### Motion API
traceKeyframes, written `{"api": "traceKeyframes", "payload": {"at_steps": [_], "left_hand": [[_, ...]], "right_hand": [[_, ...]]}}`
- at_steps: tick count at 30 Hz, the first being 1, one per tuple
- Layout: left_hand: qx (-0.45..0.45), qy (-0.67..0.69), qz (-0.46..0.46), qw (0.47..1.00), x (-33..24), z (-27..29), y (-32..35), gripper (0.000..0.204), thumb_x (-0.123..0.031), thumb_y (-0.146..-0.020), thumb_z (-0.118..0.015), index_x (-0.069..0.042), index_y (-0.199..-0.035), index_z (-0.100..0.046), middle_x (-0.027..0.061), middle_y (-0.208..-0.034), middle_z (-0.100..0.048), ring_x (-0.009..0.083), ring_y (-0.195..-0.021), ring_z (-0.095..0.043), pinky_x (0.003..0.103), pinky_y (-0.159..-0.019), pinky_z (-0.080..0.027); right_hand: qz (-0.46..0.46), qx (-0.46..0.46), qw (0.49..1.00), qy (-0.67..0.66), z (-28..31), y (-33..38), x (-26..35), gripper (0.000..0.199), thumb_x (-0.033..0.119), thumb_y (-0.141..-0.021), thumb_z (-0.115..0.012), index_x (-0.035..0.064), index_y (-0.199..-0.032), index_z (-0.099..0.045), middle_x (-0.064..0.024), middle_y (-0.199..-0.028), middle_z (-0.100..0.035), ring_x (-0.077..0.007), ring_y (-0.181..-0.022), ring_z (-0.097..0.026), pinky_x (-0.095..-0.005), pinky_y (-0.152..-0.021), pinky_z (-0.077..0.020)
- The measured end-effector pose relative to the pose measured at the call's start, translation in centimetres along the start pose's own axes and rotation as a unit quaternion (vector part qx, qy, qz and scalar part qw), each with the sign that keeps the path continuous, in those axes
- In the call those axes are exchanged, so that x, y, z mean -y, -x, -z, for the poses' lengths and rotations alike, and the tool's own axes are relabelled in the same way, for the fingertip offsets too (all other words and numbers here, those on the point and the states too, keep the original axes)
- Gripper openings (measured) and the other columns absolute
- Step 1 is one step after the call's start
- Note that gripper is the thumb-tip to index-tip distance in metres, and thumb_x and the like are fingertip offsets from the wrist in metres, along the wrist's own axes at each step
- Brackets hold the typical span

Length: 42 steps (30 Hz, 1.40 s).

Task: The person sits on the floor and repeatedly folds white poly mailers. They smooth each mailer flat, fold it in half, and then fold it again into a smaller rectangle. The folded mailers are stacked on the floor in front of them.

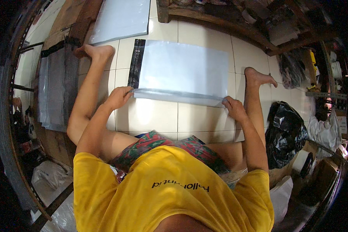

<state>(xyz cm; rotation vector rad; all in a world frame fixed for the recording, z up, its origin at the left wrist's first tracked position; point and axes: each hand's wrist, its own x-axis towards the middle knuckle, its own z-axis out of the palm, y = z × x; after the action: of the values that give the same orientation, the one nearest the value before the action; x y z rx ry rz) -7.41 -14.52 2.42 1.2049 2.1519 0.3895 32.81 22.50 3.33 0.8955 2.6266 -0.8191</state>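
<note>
- The white bag [183, 65] lies on the floor [154, 120].
- Our left hand [120, 97] and right hand [236, 109] pinch its near corners.
- We seem to be folding its near edge; next, hands should move together.

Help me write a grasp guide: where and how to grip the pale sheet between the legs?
Likely pinch both near corners of the pale sheet from the person's side: it's thin, broad, and its near edge spans left hand to right hand.
</note>
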Motion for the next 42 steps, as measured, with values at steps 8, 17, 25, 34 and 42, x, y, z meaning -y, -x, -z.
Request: {"api": "traceKeyframes", "payload": {"at_steps": [8,17,25,34,42], "left_hand": [[-0.081,0.101,0.149,0.98,2.1,-4.5,-2.7,0.06,-0.024,-0.096,-0.056,-0.01,-0.149,-0.031,0.0344,-0.098,-0.068,0.0492,-0.096,-0.067,0.052,-0.089,-0.051],[-0.201,-0.19,-0.113,0.954,-2.4,-3.5,0.0,0.053,-0.02,-0.083,-0.071,-0.007,-0.131,-0.052,0.0215,-0.126,-0.055,0.0349,-0.12,-0.053,0.048,-0.1,-0.044],[-0.077,-0.131,-0.136,0.979,-0.9,-2.0,-1.7,0.039,-0.023,-0.079,-0.073,-0.003,-0.112,-0.065,0.0151,-0.106,-0.066,0.0331,-0.101,-0.061,0.043,-0.091,-0.049],[-0.22,0.13,0.156,0.954,0.3,-2.9,-5.1,0.057,-0.039,-0.085,-0.077,0.0,-0.125,-0.061,0.0209,-0.11,-0.065,0.0385,-0.101,-0.063,0.042,-0.085,-0.052],[-0.184,-0.198,-0.202,0.941,-6.9,-3.8,-2.3,0.062,-0.021,-0.068,-0.08,-0.004,-0.122,-0.056,0.0184,-0.129,-0.054,0.0374,-0.11,-0.057,0.048,-0.1,-0.046]], "right_hand": [[0.072,-0.196,0.958,0.195,-1.9,-1.0,1.7,0.044,0.024,-0.088,-0.07,0.0084,-0.128,-0.062,-0.0216,-0.131,-0.06,-0.0405,-0.126,-0.055,-0.0506,-0.102,-0.0464],[0.141,-0.092,0.929,0.33,-5.4,-0.1,3.3,0.063,0.004,-0.085,-0.061,0.0057,-0.147,-0.046,-0.017,-0.14,-0.05,-0.0326,-0.126,-0.051,-0.0461,-0.111,-0.0392],[0.083,-0.027,0.992,0.096,-1.0,-1.8,0.9,0.042,0.022,-0.088,-0.071,0.0071,-0.126,-0.064,-0.0189,-0.121,-0.062,-0.0363,-0.107,-0.062,-0.0424,-0.099,-0.0505],[-0.07,-0.114,0.977,-0.166,-1.5,-4.6,-3.0,0.054,0.026,-0.089,-0.077,0.0034,-0.13,-0.051,-0.025,-0.121,-0.06,-0.0295,-0.105,-0.06,-0.0406,-0.087,-0.0507],[0.077,-0.11,0.963,0.234,-3.7,-0.9,3.4,0.074,0.026,-0.086,-0.073,0.0059,-0.149,-0.041,-0.0204,-0.15,-0.04,-0.0404,-0.134,-0.044,-0.054,-0.117,-0.0302]]}}
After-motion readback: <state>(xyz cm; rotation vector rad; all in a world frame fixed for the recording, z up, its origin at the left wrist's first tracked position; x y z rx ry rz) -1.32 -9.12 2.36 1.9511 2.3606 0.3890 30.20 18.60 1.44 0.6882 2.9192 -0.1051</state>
